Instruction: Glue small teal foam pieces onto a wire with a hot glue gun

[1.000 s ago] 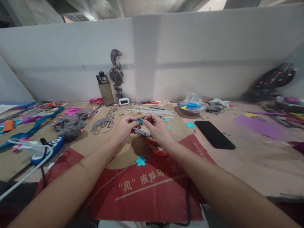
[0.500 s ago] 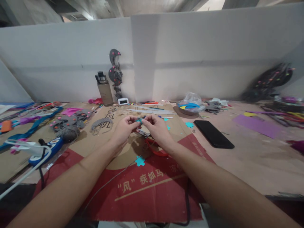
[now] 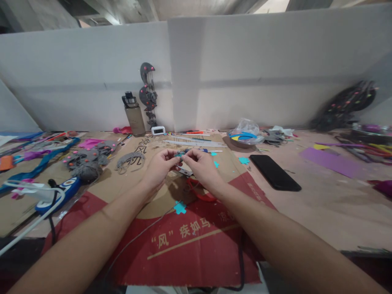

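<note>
My left hand [image 3: 162,163] and my right hand [image 3: 199,164] meet above the cardboard sheet [image 3: 196,267], fingertips pinched together. Between them is a small teal piece [image 3: 179,154], mostly covered by my fingers. Scissors with red handles [image 3: 200,192] lie under my right hand, their metal part showing between the hands. Nearer to me, a turquoise flower-shaped cutout [image 3: 180,207] rests on the cardboard. A thin grey thread [image 3: 134,241] runs from near that cutout towards the front edge. Another turquoise cutout [image 3: 244,161] is right of my right hand.
A black phone [image 3: 275,172] lies at the right. Behind are a ruler [image 3: 194,143], a bowl with plastic wrap [image 3: 245,139], a bottle [image 3: 134,116] and a small white clock [image 3: 158,130]. Grey yarn [image 3: 89,172] and a blue power strip [image 3: 58,196] with a white cable are on the left.
Both hands stay pinched at the same place, with only slight finger movement around the teal piece. The whole view has shifted very slightly.
</note>
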`<action>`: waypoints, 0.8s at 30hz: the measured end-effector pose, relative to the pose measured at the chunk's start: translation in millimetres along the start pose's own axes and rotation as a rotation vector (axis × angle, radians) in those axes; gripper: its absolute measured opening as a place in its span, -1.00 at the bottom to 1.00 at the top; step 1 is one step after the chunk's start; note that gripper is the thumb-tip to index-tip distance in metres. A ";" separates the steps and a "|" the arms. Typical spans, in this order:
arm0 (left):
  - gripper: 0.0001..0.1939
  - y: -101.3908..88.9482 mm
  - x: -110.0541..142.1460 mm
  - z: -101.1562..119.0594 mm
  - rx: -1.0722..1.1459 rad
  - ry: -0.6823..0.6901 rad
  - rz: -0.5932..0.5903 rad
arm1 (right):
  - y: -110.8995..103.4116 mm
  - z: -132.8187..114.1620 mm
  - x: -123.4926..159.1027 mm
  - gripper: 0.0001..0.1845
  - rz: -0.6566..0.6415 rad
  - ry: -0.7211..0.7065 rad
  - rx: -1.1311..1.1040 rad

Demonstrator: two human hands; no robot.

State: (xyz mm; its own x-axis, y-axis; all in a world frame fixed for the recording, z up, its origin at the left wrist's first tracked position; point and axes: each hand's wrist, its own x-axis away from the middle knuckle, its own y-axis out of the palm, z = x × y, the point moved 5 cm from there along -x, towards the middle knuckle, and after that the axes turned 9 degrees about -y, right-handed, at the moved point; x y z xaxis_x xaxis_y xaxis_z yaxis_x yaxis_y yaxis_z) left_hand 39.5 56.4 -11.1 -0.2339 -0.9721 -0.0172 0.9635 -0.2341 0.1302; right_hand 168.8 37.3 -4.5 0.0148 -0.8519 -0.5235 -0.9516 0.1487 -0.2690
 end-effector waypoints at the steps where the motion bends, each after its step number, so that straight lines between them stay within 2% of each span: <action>1: -0.74 0.1 -0.1 0.1 -0.011 0.012 -0.005 | 0.2 1.4 -0.3 -0.77 -0.003 0.009 -0.006; 9: -0.74 2.7 1.2 1.4 -0.087 0.018 -0.061 | -0.5 10.8 -3.9 -0.75 0.022 0.109 -0.091; 13: -0.71 3.1 1.5 1.5 -0.069 -0.007 -0.065 | 0.5 16.0 -1.9 -0.70 0.034 0.225 -0.189; 17: -0.71 3.9 1.6 1.0 -0.024 -0.026 -0.086 | 3.1 17.3 1.4 -0.76 0.023 0.344 -0.352; 24: -0.72 1.0 2.0 2.0 0.001 -0.052 -0.021 | -0.6 15.7 -0.8 -0.79 0.086 0.285 -0.329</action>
State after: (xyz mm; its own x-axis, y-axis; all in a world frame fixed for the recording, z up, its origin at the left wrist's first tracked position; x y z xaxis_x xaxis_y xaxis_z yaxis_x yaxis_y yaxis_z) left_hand 39.8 54.2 -9.1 -0.2602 -0.9651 0.0314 0.9582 -0.2540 0.1315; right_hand 174.2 45.8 -16.6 -0.1099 -0.9547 -0.2765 -0.9934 0.0966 0.0613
